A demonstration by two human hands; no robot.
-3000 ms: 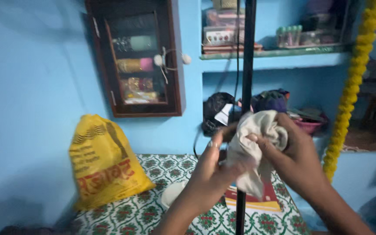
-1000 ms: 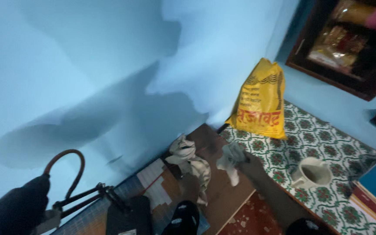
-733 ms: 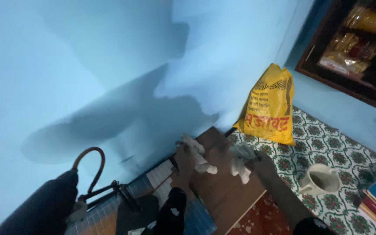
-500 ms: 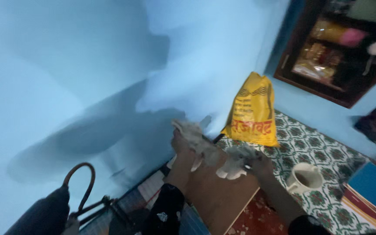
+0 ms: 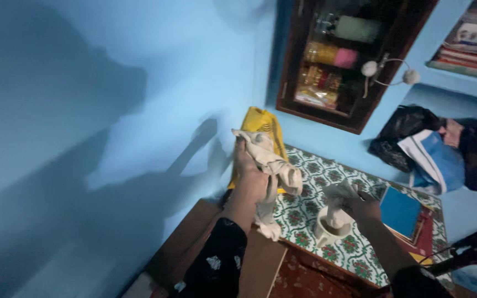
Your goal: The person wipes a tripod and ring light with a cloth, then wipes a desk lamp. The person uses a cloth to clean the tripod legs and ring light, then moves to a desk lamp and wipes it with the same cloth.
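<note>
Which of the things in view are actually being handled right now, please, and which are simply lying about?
In hand:
left hand holding a beige cloth
right hand pressing a second cloth into the white mug

Lying about:
yellow bag
blue book
wall cabinet
black bag

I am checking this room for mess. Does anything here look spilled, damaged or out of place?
Nothing looks spilled or broken. One oddity: the right hand holds a pale cloth that hangs into the cream cup on the patterned table. The left hand holds up another crumpled cloth.
</note>
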